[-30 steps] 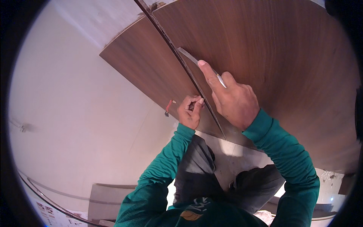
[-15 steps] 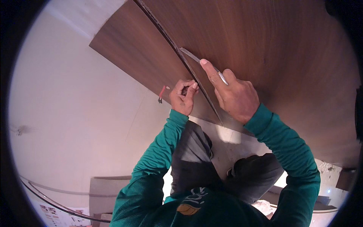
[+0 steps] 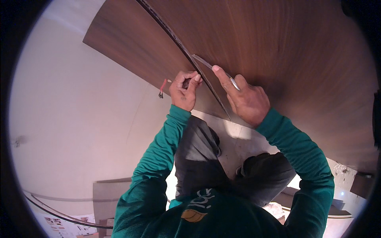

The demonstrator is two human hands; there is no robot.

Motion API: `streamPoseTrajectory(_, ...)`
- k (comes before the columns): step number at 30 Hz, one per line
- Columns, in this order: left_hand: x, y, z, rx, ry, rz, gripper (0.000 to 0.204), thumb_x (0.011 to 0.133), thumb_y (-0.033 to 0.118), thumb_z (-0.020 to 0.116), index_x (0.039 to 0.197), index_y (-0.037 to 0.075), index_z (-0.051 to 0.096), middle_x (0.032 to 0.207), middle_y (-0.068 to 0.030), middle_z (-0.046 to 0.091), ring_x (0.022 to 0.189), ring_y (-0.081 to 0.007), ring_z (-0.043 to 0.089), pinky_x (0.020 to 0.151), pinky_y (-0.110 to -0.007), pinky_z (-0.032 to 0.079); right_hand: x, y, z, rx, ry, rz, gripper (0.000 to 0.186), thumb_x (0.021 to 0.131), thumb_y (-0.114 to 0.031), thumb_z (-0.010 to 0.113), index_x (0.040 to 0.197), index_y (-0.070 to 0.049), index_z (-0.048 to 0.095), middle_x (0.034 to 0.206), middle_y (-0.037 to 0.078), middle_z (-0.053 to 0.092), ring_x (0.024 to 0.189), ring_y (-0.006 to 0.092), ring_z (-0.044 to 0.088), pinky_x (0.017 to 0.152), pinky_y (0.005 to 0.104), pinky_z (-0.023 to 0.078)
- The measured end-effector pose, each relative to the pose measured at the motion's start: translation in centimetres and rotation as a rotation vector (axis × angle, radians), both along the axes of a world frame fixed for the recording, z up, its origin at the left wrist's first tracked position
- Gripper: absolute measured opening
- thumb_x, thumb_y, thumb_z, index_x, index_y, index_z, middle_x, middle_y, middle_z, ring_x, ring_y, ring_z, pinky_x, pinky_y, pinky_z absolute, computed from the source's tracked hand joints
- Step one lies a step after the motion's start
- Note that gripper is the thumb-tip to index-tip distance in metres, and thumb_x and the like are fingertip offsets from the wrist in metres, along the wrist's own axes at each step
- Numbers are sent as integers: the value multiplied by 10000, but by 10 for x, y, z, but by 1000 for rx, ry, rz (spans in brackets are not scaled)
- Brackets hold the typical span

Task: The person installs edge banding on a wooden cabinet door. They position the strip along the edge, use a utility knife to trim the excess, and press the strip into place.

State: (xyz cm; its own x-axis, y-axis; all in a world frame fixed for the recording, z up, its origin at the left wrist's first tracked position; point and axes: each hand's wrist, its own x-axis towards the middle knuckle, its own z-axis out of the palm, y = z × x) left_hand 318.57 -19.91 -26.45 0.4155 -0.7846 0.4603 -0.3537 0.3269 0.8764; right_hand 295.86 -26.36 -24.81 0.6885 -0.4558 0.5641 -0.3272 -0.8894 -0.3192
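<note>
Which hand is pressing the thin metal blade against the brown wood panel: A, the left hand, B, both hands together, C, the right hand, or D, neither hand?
C: the right hand lays its forefinger along the thin metal blade on the brown wood panel, beside the dark seam, while the left hand pinches something small with a red bit sticking out beside it.

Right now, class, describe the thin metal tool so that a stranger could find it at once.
Find the dark wood-grain panels and the seam between them. The right hand presses a thin metal blade there, the only shiny, silvery thing beside the small red-tipped piece near the left hand.
</note>
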Motion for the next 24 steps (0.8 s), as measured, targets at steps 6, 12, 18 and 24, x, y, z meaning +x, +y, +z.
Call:
streamPoseTrajectory(6, -1, 1, 3, 20, 22, -15, 128, 972, 92, 675, 1004, -25, 635, 996, -99, 680, 880, -151, 683, 801, -290, 588, 1, -1, -7, -28, -16, -23, 857, 835, -38, 681, 1582, -224, 303, 864, 108, 479, 549, 285, 593, 543, 439, 589)
streamPoseTrajectory(12, -1, -3, 1, 30, 17, -31, 134, 971, 98, 678, 1011, -25, 639, 986, -95, 678, 879, -160, 689, 798, -289, 588, -4, -2, -13, -1, 9, -16, 758, 899, -96, 592, 1583, -231, 295, 884, 130, 505, 555, 310, 617, 530, 468, 579)
streamPoseTrajectory(18, 3, 2, -3, 11, -11, -16, 117, 970, 88, 676, 994, -23, 649, 965, -84, 681, 863, -148, 682, 810, -288, 573, -12, 1, -37, -38, 48, -6, 765, 894, -143, 604, 1585, -253, 293, 878, 123, 518, 551, 304, 627, 506, 465, 566)
streamPoseTrajectory(24, 11, 10, 7, -94, -128, -37, 117, 967, 95, 668, 1033, -2, 675, 912, -60, 690, 887, -132, 672, 801, -292, 534, -24, 11, -24, -185, -43, -38, 739, 870, -138, 656, 1554, -223, 390, 796, 99, 521, 492, 270, 549, 465, 431, 521)
